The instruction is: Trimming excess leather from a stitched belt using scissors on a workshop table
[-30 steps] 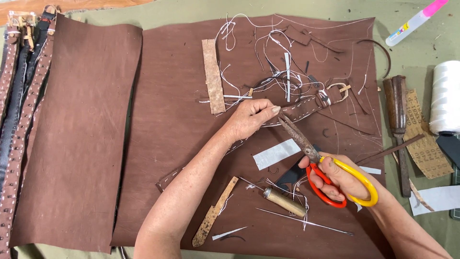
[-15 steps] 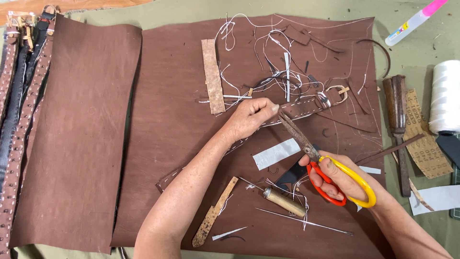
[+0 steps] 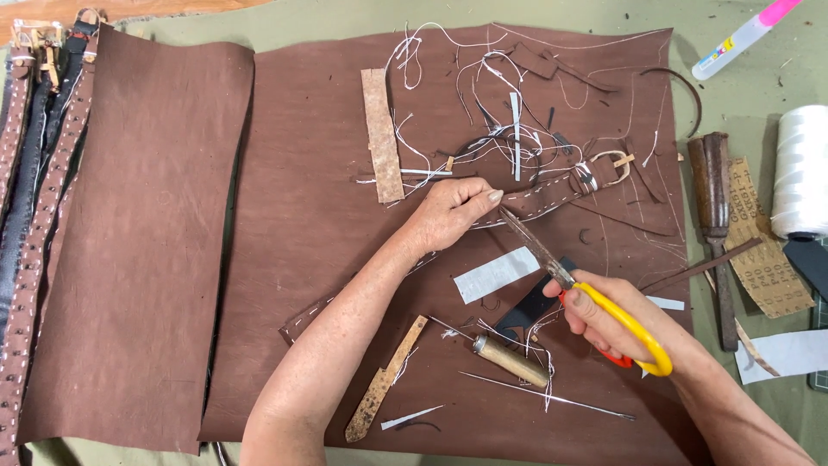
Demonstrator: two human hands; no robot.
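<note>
My left hand (image 3: pixel 453 210) presses down on a brown stitched leather strap (image 3: pixel 552 190) that ends in a metal buckle (image 3: pixel 609 169). My right hand (image 3: pixel 617 324) grips scissors (image 3: pixel 552 263) with a yellow and red handle; the blade tips reach the strap right beside my left fingertips. The strap's other end runs under my left forearm toward the lower left (image 3: pixel 302 324). Loose white threads (image 3: pixel 483 103) and leather scraps lie above the hands on a large brown leather sheet (image 3: pixel 319 216).
An awl with a wooden handle (image 3: pixel 509 360), a long needle (image 3: pixel 552 397) and a cork-like strip (image 3: pixel 384 380) lie near my arms. A second leather sheet (image 3: pixel 138 242) and studded belts (image 3: pixel 34 216) lie at left. At right are a wooden-handled tool (image 3: pixel 711 185), white thread spool (image 3: pixel 800 168), glue tube (image 3: pixel 742 39).
The right hand has swung the scissors so the blades point more up-left, with their tips now at the strap by the left fingers. The left hand has stayed put.
</note>
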